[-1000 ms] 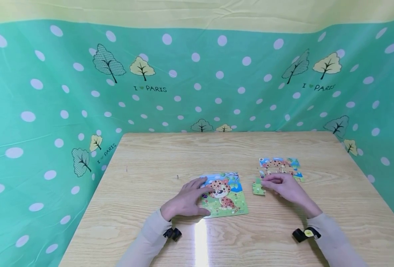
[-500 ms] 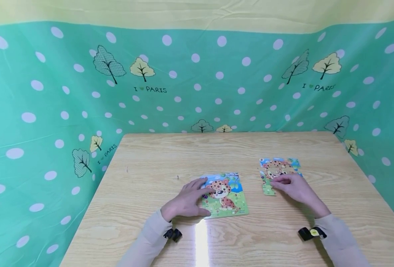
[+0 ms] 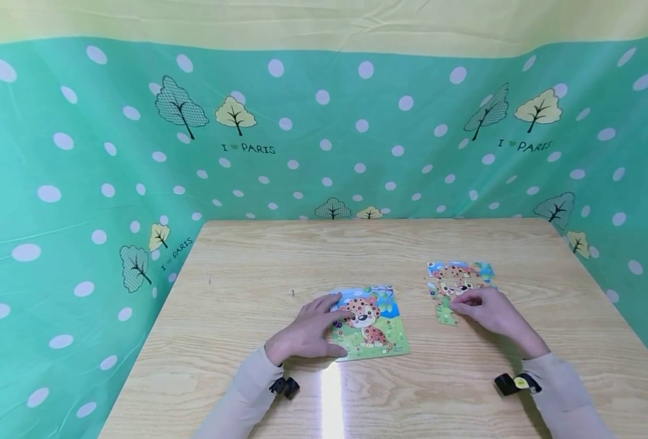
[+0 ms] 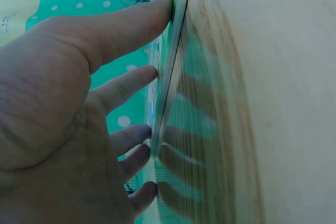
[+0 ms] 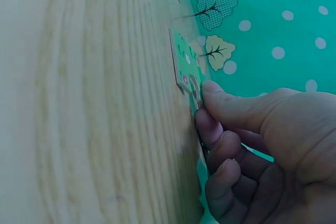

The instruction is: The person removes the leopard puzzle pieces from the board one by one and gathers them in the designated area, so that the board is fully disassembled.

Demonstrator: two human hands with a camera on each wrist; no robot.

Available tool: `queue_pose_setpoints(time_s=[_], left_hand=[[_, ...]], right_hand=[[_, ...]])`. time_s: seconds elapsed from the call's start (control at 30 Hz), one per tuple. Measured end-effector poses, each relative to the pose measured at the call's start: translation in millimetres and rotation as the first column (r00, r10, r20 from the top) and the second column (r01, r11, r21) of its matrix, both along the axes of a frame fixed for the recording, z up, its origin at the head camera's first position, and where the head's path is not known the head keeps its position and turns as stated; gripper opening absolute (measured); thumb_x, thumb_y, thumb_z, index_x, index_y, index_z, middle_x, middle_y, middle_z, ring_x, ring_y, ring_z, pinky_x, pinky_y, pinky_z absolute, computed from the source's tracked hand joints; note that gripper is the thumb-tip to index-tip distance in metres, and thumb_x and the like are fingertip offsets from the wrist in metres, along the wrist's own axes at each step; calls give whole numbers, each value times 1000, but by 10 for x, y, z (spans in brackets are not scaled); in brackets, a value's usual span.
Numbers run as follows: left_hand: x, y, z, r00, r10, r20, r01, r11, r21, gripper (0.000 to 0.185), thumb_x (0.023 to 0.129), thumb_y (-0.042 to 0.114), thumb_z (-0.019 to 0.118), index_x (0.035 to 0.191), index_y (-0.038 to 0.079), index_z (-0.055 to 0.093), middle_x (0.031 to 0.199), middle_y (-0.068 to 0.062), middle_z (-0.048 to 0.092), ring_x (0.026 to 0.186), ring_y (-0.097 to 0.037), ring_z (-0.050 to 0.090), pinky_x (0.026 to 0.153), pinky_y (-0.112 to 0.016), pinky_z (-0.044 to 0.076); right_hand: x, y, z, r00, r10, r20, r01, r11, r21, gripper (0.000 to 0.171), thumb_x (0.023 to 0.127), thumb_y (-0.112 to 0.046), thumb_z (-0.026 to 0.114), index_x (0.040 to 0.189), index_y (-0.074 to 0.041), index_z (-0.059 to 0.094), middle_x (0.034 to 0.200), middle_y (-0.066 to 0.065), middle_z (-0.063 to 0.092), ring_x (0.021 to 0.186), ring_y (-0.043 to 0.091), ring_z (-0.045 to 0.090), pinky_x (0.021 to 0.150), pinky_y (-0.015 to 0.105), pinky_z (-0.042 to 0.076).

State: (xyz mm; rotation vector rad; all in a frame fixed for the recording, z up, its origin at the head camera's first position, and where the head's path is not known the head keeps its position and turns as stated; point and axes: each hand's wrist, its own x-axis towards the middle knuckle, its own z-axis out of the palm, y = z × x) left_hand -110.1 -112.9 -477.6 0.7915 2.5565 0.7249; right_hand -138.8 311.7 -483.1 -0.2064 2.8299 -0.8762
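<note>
A square board with a spotted leopard cub picture (image 3: 384, 326) lies mid-table. My left hand (image 3: 308, 329) rests on its left side, fingers spread and fairly straight; the left wrist view shows the thumb and fingertips along the board's edge (image 4: 170, 72). To the right, my right hand (image 3: 485, 310) pinches a green puzzle piece (image 3: 445, 314) between thumb and forefinger. That piece is at the lower left of a partly joined leopard puzzle (image 3: 454, 272), and part of the puzzle is hidden behind the hand. In the right wrist view the green piece (image 5: 185, 59) shows flowers.
The pale wooden table (image 3: 247, 256) carries a bright light reflection near its front. A tiny dark speck (image 3: 293, 292) lies left of the board. Green dotted cloth (image 3: 324, 134) hangs behind and at the sides.
My right hand has moved right with the green piece, from left of the partly joined puzzle to its lower left edge. The left hand has stayed on the board.
</note>
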Motion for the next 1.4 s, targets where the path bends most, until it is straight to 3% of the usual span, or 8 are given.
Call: queue_pose_setpoints(time_s=[0.3, 0.77, 1.0, 1.4], left_hand=[[6, 2, 8, 1000, 0, 6, 0, 1000, 2, 75, 91, 42, 83, 157, 24, 53, 178, -13, 21, 166, -38, 16, 132, -65, 18], [9, 8, 4, 1000, -1, 3, 1, 1000, 2, 76, 90, 42, 84, 157, 24, 53, 178, -13, 21, 165, -38, 16, 132, -65, 18], [3, -6, -9, 1000, -2, -2, 2, 1000, 1, 76, 90, 42, 84, 157, 23, 53, 178, -13, 21, 165, -38, 16, 131, -66, 18], [1, -6, -11, 1000, 3, 5, -3, 1000, 6, 77, 90, 42, 84, 158, 24, 53, 178, -13, 21, 165, -38, 16, 131, -66, 18]], right_hand=[[-22, -2, 17, 999, 43, 17, -43, 999, 8, 11, 99, -18, 75, 101, -10, 82, 97, 3, 77, 89, 16, 65, 77, 33, 53], [1, -76, 61, 999, 50, -9, -50, 999, -8, 10, 99, -20, 77, 98, -11, 82, 90, -1, 75, 80, 13, 59, 66, 24, 47], [50, -342, 63, 991, 59, -121, -67, 996, -66, 10, 98, -23, 79, 99, -14, 82, 85, -5, 74, 73, 9, 57, 62, 23, 47], [199, -932, -12, 974, 171, -147, -199, 959, -203, 8, 97, -17, 79, 102, -11, 80, 82, -8, 70, 71, 1, 58, 64, 20, 52]])
